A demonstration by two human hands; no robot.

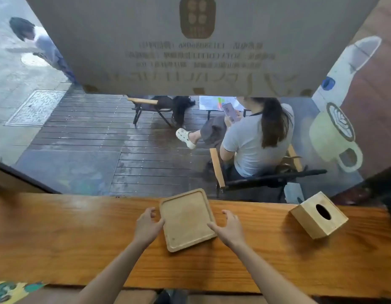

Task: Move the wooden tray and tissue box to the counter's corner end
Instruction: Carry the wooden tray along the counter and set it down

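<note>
A light wooden tray (187, 219), square with rounded corners and empty, lies flat on the wooden counter (80, 249) straight ahead of me. My left hand (147, 226) is at its left edge, thumb touching the rim, fingers spread. My right hand (228, 229) is at its right edge, index finger touching the near right corner, fingers apart. Neither hand has closed on the tray. A wooden tissue box (319, 215) with an oval slot on top stands to the right, turned at an angle, about a forearm's length from my right hand.
The counter runs left and right along a window. Outside, a person sits in a chair (256, 139) looking at a phone, and another person (38, 44) stands far left. A patterned sticker (8, 290) shows at the near left edge.
</note>
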